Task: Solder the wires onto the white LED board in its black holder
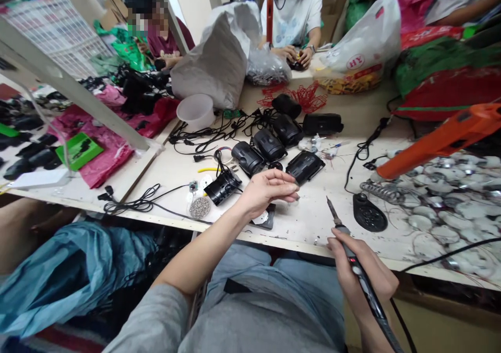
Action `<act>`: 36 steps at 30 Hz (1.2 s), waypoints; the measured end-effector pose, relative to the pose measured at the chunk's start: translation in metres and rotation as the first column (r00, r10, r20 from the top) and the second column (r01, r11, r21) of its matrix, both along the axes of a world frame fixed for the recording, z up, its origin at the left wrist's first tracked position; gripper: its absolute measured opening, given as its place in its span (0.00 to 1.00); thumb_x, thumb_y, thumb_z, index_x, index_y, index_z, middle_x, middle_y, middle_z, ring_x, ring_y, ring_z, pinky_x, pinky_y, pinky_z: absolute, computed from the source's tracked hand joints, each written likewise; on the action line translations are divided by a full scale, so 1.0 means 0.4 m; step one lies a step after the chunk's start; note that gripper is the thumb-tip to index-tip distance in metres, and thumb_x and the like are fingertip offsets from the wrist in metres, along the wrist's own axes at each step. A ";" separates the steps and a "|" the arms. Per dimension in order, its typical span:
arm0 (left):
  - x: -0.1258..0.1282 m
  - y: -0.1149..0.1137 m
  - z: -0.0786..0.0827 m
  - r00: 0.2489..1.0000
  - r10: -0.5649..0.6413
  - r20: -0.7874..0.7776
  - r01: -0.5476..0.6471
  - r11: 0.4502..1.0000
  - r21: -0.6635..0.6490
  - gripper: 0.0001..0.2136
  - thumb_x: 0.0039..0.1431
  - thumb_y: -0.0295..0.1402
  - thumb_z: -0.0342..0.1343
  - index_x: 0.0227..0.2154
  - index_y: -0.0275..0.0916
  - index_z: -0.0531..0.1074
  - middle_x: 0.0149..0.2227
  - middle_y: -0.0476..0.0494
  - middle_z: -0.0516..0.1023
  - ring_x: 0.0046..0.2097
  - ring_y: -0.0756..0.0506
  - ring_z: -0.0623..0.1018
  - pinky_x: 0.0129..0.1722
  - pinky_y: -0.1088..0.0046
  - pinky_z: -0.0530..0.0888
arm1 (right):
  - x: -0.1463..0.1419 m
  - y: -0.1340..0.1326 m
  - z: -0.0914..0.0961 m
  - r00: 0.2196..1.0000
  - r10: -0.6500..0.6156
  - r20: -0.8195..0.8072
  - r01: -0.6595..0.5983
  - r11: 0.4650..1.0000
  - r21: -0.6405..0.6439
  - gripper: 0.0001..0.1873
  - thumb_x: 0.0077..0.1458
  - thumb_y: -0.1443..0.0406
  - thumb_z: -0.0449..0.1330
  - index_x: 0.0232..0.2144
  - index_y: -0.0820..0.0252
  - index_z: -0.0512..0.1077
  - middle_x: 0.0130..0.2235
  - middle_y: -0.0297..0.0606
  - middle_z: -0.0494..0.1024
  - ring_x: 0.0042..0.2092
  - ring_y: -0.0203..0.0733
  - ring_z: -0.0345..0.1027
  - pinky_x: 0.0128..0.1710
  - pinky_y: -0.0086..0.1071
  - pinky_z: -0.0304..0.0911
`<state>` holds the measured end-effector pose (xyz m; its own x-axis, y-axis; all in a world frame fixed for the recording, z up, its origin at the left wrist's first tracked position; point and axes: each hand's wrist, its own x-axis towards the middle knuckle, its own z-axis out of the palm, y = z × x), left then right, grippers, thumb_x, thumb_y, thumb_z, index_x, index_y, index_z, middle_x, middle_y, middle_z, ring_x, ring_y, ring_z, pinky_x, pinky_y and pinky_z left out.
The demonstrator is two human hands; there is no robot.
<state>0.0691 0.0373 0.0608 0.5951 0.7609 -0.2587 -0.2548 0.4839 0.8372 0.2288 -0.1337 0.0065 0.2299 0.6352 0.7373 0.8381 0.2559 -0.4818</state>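
Observation:
My right hand (358,272) is closed around a black soldering iron (354,254) at the table's front edge, its tip pointing up and away at the table. My left hand (270,189) hovers over the table with the fingers pinched together at the tips; what they pinch is too small to make out. Under it lies a small black square part with a white disc (265,217). Just beyond the fingers sits a black plastic housing (304,166), with several similar housings (270,144) behind it. An opened black housing (222,187) with wires lies to the left.
A soldering iron stand (368,212) with a coil sits right of the iron. An orange tool (442,142) hangs over many white round parts (450,207). Black cables (211,134), a white bowl (195,110), bags and a metal wool pad (200,207) lie around. Two people work at the far side.

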 end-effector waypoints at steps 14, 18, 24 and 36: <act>-0.292 -0.128 0.060 0.860 0.271 -0.433 -0.048 0.887 0.459 0.07 0.50 0.33 0.71 0.29 0.36 0.81 0.29 0.45 0.82 0.31 0.52 0.79 0.30 0.80 0.74 | -0.050 0.027 0.031 0.990 0.123 0.072 -0.122 0.992 -0.025 0.20 0.50 0.79 0.68 0.44 0.59 0.77 0.34 0.36 0.83 0.31 0.39 0.78 0.33 0.30 0.73; -0.301 -0.121 0.017 0.872 0.230 -0.432 -0.097 0.947 0.307 0.13 0.47 0.39 0.73 0.27 0.34 0.79 0.25 0.46 0.79 0.26 0.52 0.75 0.25 0.79 0.73 | -0.068 0.043 0.035 0.983 0.167 0.071 -0.164 0.985 -0.046 0.25 0.49 0.80 0.68 0.48 0.56 0.77 0.34 0.36 0.83 0.30 0.41 0.78 0.32 0.31 0.73; -0.295 -0.118 0.012 0.902 0.158 -0.401 -0.085 0.977 0.193 0.15 0.45 0.40 0.73 0.27 0.34 0.78 0.23 0.46 0.78 0.25 0.53 0.74 0.24 0.80 0.72 | -0.087 0.051 0.047 0.981 0.173 0.090 -0.170 0.984 -0.048 0.24 0.50 0.79 0.68 0.48 0.57 0.77 0.34 0.35 0.83 0.29 0.40 0.78 0.31 0.31 0.74; -0.332 -0.082 0.072 0.841 0.398 -0.367 -0.179 0.844 0.505 0.12 0.49 0.40 0.71 0.28 0.36 0.79 0.26 0.47 0.78 0.27 0.52 0.75 0.26 0.78 0.73 | -0.089 0.044 0.040 0.978 0.203 0.046 -0.201 0.978 -0.049 0.26 0.50 0.80 0.68 0.49 0.54 0.77 0.33 0.35 0.83 0.29 0.41 0.78 0.30 0.31 0.74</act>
<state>-0.0638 0.0046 0.0894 0.2316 0.9721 -0.0368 0.1271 0.0072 0.9919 0.1932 -0.1160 0.0223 0.0567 0.6965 0.7153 0.7945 0.4024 -0.4548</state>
